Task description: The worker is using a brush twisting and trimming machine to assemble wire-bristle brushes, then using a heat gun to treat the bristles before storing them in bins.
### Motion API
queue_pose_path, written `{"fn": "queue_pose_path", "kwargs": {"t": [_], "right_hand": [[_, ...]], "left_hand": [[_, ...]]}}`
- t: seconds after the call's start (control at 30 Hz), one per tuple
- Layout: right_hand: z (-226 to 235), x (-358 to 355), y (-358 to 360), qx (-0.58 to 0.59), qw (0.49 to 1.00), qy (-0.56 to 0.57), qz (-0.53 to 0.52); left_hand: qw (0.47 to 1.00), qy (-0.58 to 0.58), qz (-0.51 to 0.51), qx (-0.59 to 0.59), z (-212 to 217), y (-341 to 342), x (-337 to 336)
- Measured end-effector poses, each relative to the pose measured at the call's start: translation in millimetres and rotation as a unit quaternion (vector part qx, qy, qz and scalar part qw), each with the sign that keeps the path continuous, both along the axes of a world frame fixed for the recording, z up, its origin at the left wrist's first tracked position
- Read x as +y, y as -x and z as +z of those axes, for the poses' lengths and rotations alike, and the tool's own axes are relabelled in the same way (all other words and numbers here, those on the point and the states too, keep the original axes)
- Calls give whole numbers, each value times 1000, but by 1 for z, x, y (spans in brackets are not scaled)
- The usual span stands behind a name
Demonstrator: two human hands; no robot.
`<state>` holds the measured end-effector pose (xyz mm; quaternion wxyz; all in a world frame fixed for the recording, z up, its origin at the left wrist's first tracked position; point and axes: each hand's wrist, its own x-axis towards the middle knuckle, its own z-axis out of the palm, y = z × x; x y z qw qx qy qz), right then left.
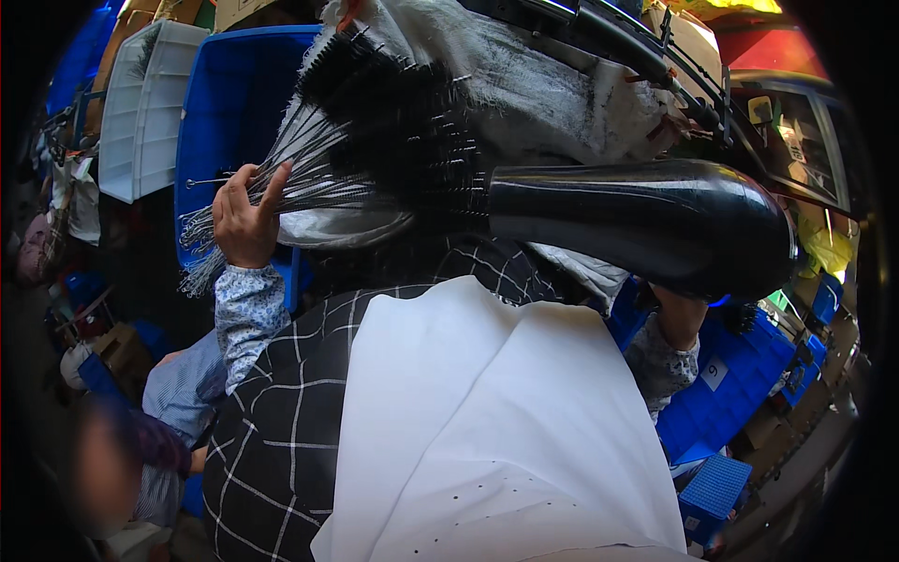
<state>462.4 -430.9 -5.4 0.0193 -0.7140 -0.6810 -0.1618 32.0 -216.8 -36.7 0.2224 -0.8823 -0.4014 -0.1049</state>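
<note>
Two hands share the work: the left hand (245, 220) is closed around a fanned bundle of wire-handled bottle brushes (375, 140), its fingers (274, 187) curled over the thin metal stems at the left of the view, while the right hand (679, 314) grips a black hair dryer (646, 229) from below, mostly hidden behind the dryer's body, so how its fingers wrap the handle cannot be told. The dryer lies almost level across the right half of the picture with its nozzle pointing left, right up against the black bristle heads, which stand in front of a white woven sack (562, 94). To do this well, it seems wise to hold the stems firmly near where they gather, so the heads stay spread and each one meets the air, and to keep the nozzle just off the bristles rather than pressed in, since close heat could likely deform them. Turning the bundle slowly would probably treat all sides evenly. A blue plastic crate (234, 103) stands far left behind the brushes, a white crate (140, 103) beside it, and more blue crates (740, 375) sit near right, below the dryer.
</note>
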Motion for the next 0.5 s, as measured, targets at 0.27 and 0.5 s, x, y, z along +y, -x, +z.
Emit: {"fn": "queue_pose_path", "kwargs": {"t": [0.27,0.5], "right_hand": [[30,32,2,407,910,-85,-6],[38,45,1,314,946,-56,-62]], "left_hand": [[998,-29,-45,13,4,-3,1],[999,7,-50,0,8,-7,9]]}}
